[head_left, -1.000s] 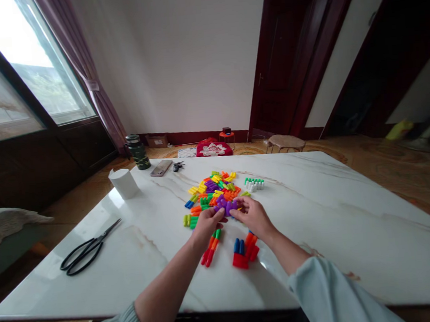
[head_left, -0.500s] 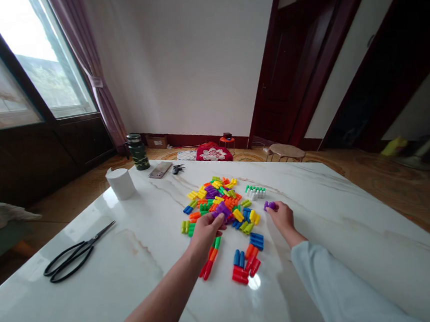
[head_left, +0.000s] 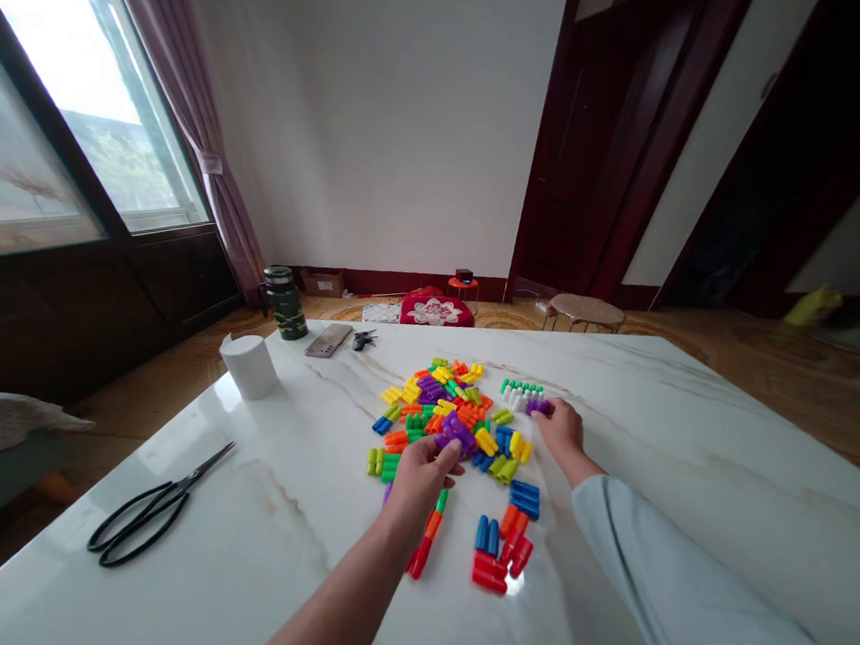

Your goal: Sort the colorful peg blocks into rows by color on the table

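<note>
Between the thumb and fingers of my left hand [head_left: 426, 471] are purple toy blocks [head_left: 456, 435], held over the near side of a mixed heap of plastic building blocks [head_left: 436, 390]. My right hand [head_left: 561, 431] pinches a smaller purple block [head_left: 538, 406] at the heap's right. That piece is beside a row of white and green blocks [head_left: 521, 395]; whether they touch I cannot tell. Nearer to me lie joined red, orange and blue blocks [head_left: 504, 552]. A red, orange and green strip [head_left: 430, 535] is partly covered by my left hand and forearm.
Black-handled scissors [head_left: 161, 502] lie on the left of the white marbled table [head_left: 287, 586]. Toward the back left stand a paper roll [head_left: 249, 366] and a camouflage flask [head_left: 285, 303], with a phone [head_left: 328, 340] and keys [head_left: 363, 339] to their right.
My right hand has brought its purple block up against or close to the white and green row. My left hand keeps its purple blocks over the heap. The view has shifted slightly.
</note>
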The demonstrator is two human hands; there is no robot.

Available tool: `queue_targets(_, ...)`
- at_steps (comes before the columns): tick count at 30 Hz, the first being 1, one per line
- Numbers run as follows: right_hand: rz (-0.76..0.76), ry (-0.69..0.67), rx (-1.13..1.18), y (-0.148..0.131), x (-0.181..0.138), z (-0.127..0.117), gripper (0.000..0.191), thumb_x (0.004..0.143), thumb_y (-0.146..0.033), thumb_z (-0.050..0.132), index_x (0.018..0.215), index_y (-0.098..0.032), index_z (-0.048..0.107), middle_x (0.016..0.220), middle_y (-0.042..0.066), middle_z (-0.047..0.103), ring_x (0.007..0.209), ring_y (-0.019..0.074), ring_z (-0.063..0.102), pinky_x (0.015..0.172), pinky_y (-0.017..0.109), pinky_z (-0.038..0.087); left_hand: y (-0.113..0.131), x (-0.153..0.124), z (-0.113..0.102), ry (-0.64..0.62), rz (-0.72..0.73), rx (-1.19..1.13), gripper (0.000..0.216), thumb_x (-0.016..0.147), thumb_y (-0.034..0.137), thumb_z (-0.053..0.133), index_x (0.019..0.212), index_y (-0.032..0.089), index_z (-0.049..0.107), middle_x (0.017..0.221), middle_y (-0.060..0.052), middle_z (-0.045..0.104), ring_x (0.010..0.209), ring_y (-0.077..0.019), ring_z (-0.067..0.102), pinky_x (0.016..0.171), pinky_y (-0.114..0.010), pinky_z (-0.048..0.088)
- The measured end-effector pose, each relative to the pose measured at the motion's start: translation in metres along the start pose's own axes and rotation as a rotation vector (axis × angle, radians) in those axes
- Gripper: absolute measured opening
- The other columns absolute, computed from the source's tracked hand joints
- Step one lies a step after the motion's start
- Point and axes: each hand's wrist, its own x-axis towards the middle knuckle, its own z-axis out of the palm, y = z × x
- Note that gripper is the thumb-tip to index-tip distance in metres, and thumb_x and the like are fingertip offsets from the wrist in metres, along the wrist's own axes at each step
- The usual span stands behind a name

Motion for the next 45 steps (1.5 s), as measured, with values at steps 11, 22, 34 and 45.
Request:
queue_targets(11,-0.036,0.021,0.08,-0.015,-0.014,-0.002,0.026,0.069,-0.03,0.067,0.092,-0.018,0.066,0.084,0.007,0.072,0.077,0.0216,0.065,0.069,0.029,0.045,-0.001,0.0,0.001,0.026,0.013,0.016,0.047,0.06,0.059,0.077,0.071,0.015,0.064,0.061,-0.001,0.062,0.065,-0.0165,0.062,0.055,-0.024,0.042)
queue_targets(22,-0.028,-0.04,0.056,-0.031,-0.02,-0.004,0.025,0.073,-0.034,0.067,0.092,-0.019,0.062,0.088,0.007,0.071,0.08,0.0213,0.064,0.07,0.028,0.043,-0.002,0.001,0.001,0.008,0.01,0.054,0.047,0.058,0.058,0.076,0.07,0.016,0.062,0.06,0.0,0.061,0.063,-0.0155,0.06,0.053,-0.024,0.04)
queue_targets(34,-0.071,-0.278,0.719,-0.117,-0.052,-0.07,0.028,0.076,-0.042,0.058,0.086,-0.017,0.064,0.081,0.007,0.068,0.067,0.0193,0.062,0.066,0.032,0.051,-0.011,0.01,-0.007,-0.014,0.135,0.172,0.028,0.062,0.039,0.076,0.071,0.017,0.061,0.058,0.0,0.06,0.057,-0.0149,0.056,0.055,-0.026,0.041)
queue_targets(45,-0.276,-0.328,0.676,-0.154,-0.132,-0.103,0.026,0.07,-0.027,0.069,0.096,-0.023,0.066,0.1,0.006,0.067,0.066,0.0164,0.06,0.066,0.033,0.055,-0.013,0.007,-0.013,0.023,0.263,0.4,0.016,0.064,0.029,0.065,0.057,0.016,0.06,0.053,0.002,0.054,0.054,-0.0121,0.046,0.051,-0.022,0.03)
